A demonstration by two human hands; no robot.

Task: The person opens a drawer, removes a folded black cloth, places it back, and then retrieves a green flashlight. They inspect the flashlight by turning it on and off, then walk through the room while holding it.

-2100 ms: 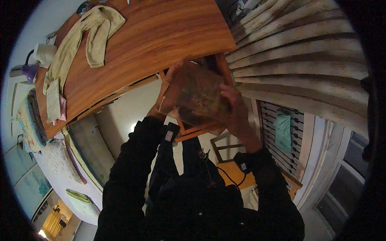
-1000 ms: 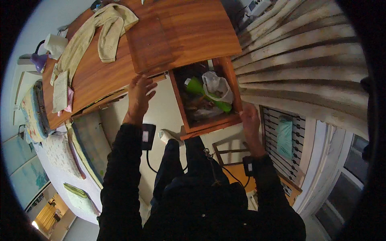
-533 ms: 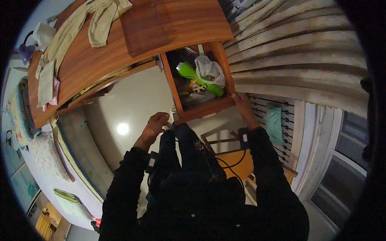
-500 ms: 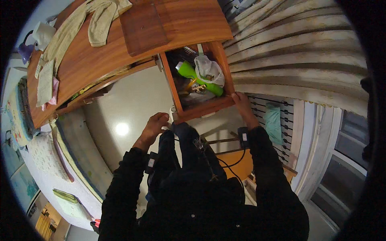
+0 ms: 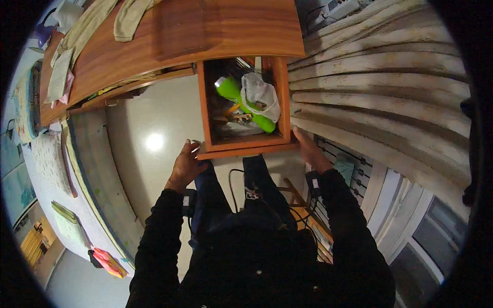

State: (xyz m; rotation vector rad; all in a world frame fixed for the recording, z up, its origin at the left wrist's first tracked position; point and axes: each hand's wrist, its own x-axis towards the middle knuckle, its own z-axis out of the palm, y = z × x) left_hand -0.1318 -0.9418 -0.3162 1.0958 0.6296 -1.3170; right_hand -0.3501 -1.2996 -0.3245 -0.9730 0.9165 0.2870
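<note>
A wooden drawer [image 5: 251, 150] is pulled out from under the desk [image 5: 241, 31], its front toward my body. At its left front corner is my left hand [image 5: 182, 168], thumb and fingertips closed against the edge. My right hand [image 5: 310, 153] grips the opposite front corner, with part of its fingers hidden by the wood. Inside lie a bright green flashlight [image 5: 229, 90], a crumpled clear plastic bag [image 5: 261, 95] partly over it, and several small items too jumbled to name.
A beige cloth garment [image 5: 126, 25] lies on the desktop. Pleated curtains [image 5: 380, 77] hang close on the right, above a black-barred rack [image 5: 354, 169]. A bed [image 5: 67, 220] stands at the left. A dark cable [image 5: 231, 179] loops near my legs.
The drawer has gone from slanted to nearly square with the desk. My left hand, apart from it before, now touches its left corner. My right hand stays at the right corner.
</note>
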